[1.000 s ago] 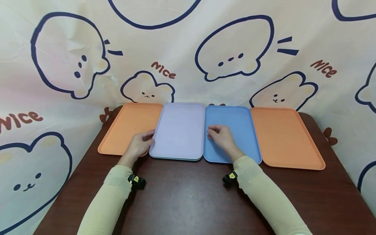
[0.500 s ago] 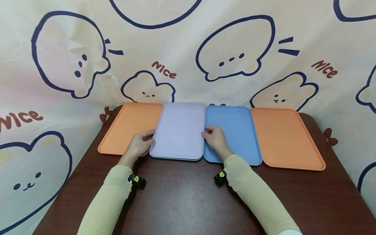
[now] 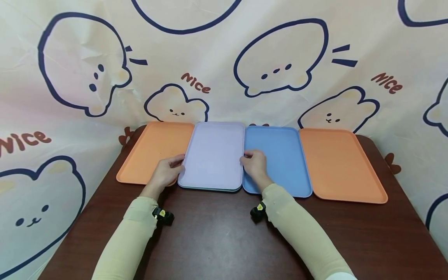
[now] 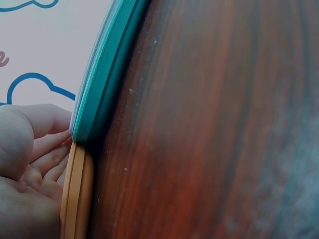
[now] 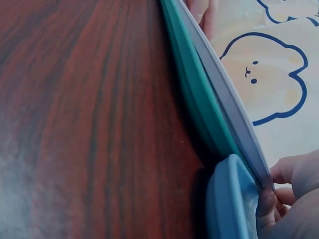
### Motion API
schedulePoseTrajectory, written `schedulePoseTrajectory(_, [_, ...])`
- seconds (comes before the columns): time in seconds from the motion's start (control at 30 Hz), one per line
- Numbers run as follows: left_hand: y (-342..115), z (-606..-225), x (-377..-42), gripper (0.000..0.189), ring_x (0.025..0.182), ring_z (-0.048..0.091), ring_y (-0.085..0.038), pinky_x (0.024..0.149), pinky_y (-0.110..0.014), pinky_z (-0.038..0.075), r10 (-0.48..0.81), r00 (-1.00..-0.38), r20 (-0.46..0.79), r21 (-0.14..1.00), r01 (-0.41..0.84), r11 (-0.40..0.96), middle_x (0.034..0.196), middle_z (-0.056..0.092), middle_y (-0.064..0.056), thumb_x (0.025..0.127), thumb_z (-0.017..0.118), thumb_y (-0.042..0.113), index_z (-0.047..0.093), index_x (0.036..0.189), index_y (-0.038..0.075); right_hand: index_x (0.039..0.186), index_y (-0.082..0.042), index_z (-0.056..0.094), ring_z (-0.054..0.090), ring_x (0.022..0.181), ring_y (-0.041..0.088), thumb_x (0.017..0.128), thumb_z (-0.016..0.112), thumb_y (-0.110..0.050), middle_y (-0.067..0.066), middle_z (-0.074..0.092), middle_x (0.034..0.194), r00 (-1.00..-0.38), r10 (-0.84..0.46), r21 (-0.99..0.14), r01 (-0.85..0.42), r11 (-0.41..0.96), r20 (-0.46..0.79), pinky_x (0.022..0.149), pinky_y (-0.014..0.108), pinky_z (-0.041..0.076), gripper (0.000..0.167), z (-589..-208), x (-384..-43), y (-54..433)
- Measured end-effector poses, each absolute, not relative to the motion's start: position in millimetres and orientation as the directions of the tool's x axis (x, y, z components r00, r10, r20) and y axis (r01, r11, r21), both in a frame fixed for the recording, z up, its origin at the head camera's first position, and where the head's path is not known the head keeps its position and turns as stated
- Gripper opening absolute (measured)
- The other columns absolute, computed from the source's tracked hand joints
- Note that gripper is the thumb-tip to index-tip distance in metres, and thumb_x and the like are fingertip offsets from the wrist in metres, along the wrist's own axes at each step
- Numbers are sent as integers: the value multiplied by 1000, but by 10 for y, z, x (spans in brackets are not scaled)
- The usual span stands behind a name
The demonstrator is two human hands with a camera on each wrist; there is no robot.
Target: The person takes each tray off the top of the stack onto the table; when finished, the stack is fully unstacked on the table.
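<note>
A lavender tray (image 3: 213, 155) lies on top of a teal tray (image 5: 199, 89), whose edge shows under it in both wrist views. My left hand (image 3: 165, 171) holds the lavender tray's left rim, thumb and fingers at the edge over the left orange tray (image 3: 164, 142). At the opposite rim, my right hand (image 3: 255, 165) pinches the lavender tray above the blue tray (image 3: 281, 151). A narrow dark gap shows between lavender and teal in the right wrist view. The teal tray's upper face is hidden.
Another orange tray (image 3: 343, 163) lies right of the blue one, all in a row along the far side of a dark brown wooden table (image 3: 217, 237). Behind it hangs a cream cloth (image 3: 224, 58) printed with bears. A small black camera sits at each wrist.
My right hand has moved left from over the blue tray to the lavender tray's right rim and taken hold there. The left hand has stayed in place.
</note>
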State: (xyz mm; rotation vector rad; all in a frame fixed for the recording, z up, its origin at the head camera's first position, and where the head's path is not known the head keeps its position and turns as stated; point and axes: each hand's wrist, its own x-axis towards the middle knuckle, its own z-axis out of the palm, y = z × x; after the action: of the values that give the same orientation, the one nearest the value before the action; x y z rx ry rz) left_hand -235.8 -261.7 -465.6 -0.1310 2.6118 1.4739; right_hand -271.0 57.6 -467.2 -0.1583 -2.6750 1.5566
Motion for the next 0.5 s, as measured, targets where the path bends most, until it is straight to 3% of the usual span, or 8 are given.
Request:
schedulePoseTrajectory(0.17, [-2611, -4654, -2360, 53, 158, 44, -35, 128, -49, 39, -7, -987, -163, 853, -145, 501, 166, 49, -20, 107, 60, 11, 52, 159, 2, 125, -2, 80, 75, 100, 29, 95, 68, -8, 18, 81, 111, -987, 161, -889, 90, 448, -19, 79, 34, 59, 33, -4605, -2707, 566])
schedulePoseTrajectory(0.5, [-2608, -4647, -2345, 51, 157, 44, -36, 128, -51, 39, -1, -987, -162, 857, -142, 495, 166, 50, -19, 110, 58, 14, 52, 159, 4, 125, 3, 79, 72, 105, 31, 98, 64, -6, 22, 78, 113, -975, 223, -925, 97, 368, -14, 87, 38, 60, 32, -4577, -2709, 566])
